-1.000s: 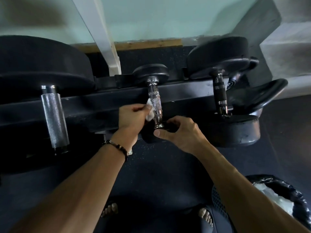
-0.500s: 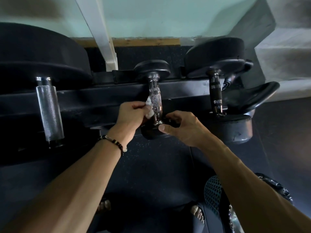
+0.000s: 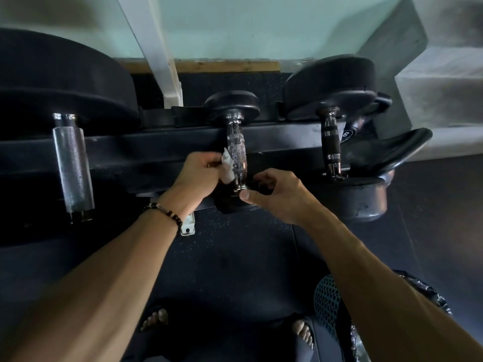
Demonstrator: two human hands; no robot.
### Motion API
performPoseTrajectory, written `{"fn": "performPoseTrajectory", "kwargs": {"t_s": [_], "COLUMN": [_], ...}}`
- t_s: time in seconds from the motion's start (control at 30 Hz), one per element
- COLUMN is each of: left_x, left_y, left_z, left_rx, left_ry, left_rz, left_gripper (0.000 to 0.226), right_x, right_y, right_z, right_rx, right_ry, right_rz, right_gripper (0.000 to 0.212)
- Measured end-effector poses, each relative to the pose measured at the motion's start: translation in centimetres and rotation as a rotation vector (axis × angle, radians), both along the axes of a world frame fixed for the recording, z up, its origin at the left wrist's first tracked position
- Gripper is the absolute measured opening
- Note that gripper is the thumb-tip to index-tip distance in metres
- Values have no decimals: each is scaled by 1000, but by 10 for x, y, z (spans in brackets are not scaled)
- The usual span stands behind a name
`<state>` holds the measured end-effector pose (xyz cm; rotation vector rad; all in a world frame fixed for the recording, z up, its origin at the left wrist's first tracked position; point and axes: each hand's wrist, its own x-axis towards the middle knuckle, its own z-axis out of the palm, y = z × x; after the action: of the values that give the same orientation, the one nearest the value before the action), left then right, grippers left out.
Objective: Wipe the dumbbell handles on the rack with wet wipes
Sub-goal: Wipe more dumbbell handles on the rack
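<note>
Left hand (image 3: 198,171): fingers pinched wet wipe (image 3: 226,168) against middle dumbbell handle (image 3: 237,158) on rack (image 3: 146,147) | Right hand (image 3: 277,194): curled, steadied near weight | Advice: wrap fully, rub the whole knurled length.

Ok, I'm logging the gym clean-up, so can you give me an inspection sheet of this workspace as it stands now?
Surface: black rack holding dumbbells, over dark speckled floor mat.
Job's things: white wet wipe pressed to the left side of the knurled middle handle; large knurled handle at left; dark-grip handle at right.
Clutter: mesh bin at lower right; contents unclear.
Grippers: left hand pinches the wipe; right hand grips the middle dumbbell's near head.
Cables: nothing seen.
Surroundings: pale green wall, white post, grey concrete steps; sandalled feet below.
</note>
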<state>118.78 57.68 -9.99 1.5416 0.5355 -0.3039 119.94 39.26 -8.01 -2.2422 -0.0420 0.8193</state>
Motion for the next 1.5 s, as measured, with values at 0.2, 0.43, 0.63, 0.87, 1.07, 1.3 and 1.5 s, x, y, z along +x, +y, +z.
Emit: {"fn": "performPoseTrajectory", "kwargs": {"t_s": [0.2,0.43,0.63,0.87,1.07,1.3,1.5], "left_x": [-11,-6,22,-15,-32,-55,-67], "left_y": [-13,-19,-6,9,15,25,24], "left_z": [0,11,18,17,64,51,30], "left_rx": [117,431,454,347,-69,471,620], "left_ry": [-6,-112,-167,72,60,0,106], "left_rz": [133,-10,193,-46,-84,-77,-312], "left_gripper": [15,23,23,25,20,23,42], "right_x": [-3,-8,-14,-15,-24,-5,28], "right_y": [0,4,17,15,36,48,92], "right_z": [1,4,1,9,24,18,1], "right_rx": [7,-20,-71,-97,259,70,-82], "right_ry": [-1,10,-32,-65,-419,-596,-629], "right_rz": [-69,-97,-94,-28,80,-39,-25], "right_gripper": [71,75,78,78,46,13,28]}}
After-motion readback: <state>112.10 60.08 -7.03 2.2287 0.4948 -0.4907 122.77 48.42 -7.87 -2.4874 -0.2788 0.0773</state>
